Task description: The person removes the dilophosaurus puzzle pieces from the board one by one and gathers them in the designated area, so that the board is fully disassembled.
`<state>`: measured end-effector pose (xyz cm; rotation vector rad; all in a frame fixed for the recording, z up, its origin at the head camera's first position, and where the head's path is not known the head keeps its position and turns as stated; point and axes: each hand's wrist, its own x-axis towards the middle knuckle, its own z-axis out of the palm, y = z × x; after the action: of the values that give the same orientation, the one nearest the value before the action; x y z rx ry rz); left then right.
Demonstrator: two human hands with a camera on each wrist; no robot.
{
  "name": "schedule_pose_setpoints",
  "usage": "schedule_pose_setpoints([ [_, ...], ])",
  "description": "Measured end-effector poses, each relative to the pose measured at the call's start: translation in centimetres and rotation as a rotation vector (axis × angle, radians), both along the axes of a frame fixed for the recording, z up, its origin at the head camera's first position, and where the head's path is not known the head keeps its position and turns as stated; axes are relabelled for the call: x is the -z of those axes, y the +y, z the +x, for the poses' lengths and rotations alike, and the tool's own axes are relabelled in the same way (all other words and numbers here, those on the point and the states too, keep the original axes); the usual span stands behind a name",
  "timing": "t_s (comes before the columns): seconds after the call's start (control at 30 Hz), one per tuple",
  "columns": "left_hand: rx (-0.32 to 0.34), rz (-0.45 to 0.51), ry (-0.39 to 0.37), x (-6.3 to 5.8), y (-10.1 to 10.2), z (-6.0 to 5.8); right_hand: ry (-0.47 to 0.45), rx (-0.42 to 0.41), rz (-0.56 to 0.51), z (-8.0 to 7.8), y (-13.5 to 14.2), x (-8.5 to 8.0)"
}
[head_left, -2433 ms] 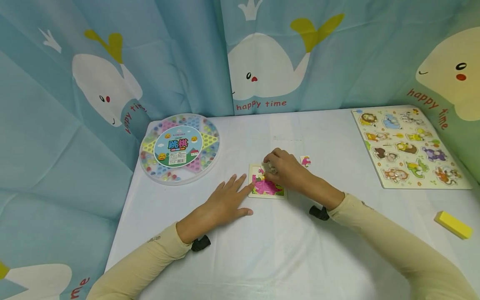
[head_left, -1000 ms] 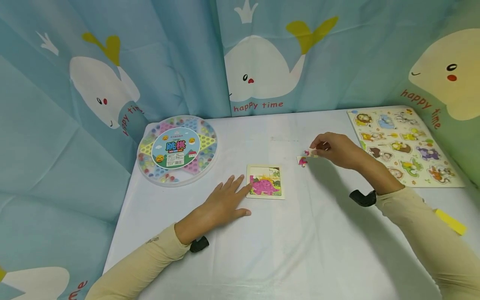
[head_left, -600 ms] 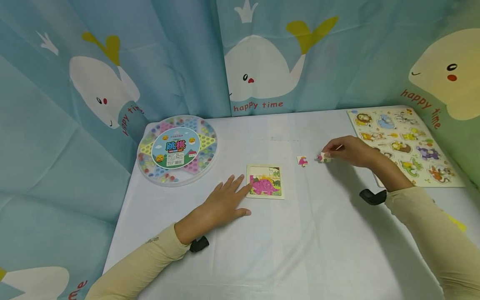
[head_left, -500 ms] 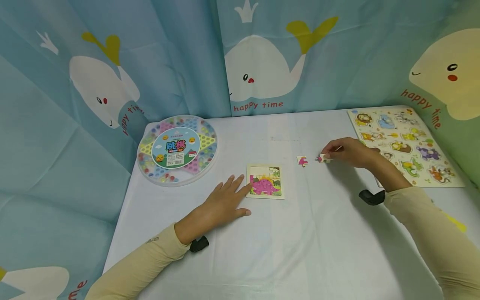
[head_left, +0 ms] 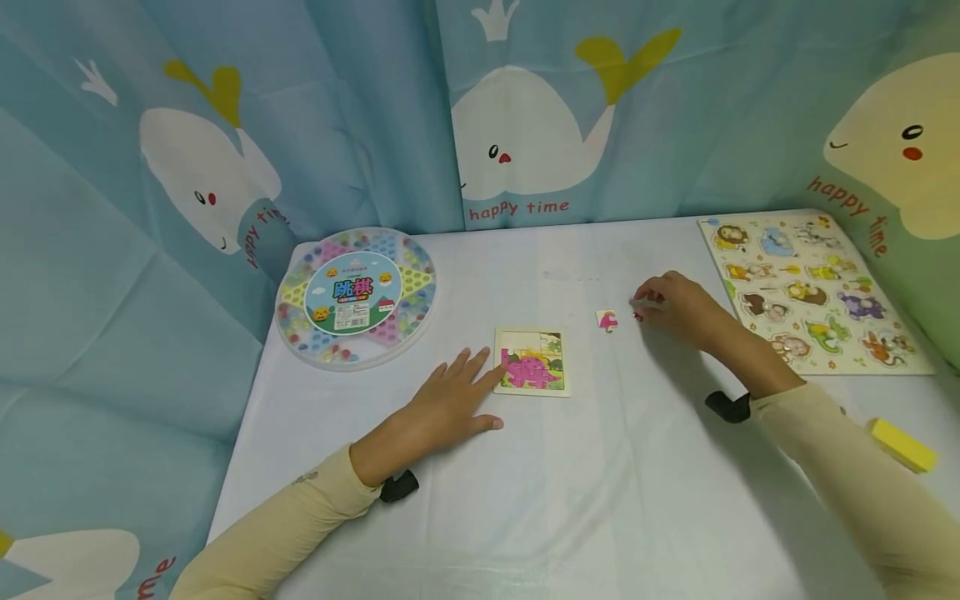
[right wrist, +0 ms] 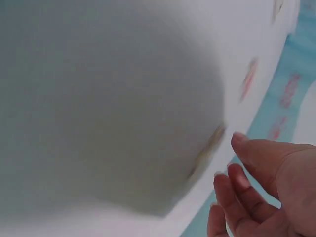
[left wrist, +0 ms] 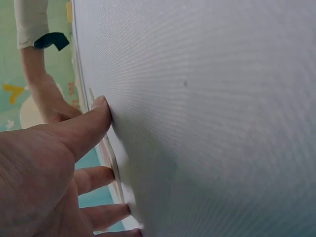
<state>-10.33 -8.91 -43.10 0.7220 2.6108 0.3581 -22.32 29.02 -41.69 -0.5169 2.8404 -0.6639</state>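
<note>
My left hand [head_left: 450,404] rests on the table with spread fingers, its index fingertip at the left edge of a small square jigsaw tray [head_left: 566,367]. Inside the tray is a pink dinosaur picture, with a bare patch at its upper left. Right of the tray lies a loose jigsaw piece [head_left: 607,320] with pink on it. My right hand [head_left: 678,308] hovers just above a second jigsaw piece [right wrist: 207,150], which hides mostly beneath it in the head view. In the right wrist view, thumb and fingers stand apart from that piece and hold nothing.
A round Chinese checkers box [head_left: 352,354] lies at the back left. An animal peg puzzle board [head_left: 810,292] is at the back right, with a yellow block [head_left: 902,445] in front of it. A blue whale-print curtain [head_left: 360,125] borders the table.
My right hand went from the tray to the right with a jigsaw piece, set it down beside the other loose piece and let go, rising slightly. My left hand stayed put.
</note>
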Motion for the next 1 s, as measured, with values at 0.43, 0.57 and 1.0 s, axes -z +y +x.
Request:
schedule_pose_setpoints([
  [0.43,0.015,-0.006,0.017,0.2,0.0,-0.1,0.106,-0.155,-0.05,4.5,-9.5,0.8],
  [0.57,0.012,-0.006,0.017,0.4,0.0,-0.1,0.131,-0.169,0.011,4.8,-10.5,1.5],
  [1.0,0.014,-0.02,0.031,0.2,0.0,0.0,0.162,-0.214,0.077,4.8,-10.8,1.3],
])
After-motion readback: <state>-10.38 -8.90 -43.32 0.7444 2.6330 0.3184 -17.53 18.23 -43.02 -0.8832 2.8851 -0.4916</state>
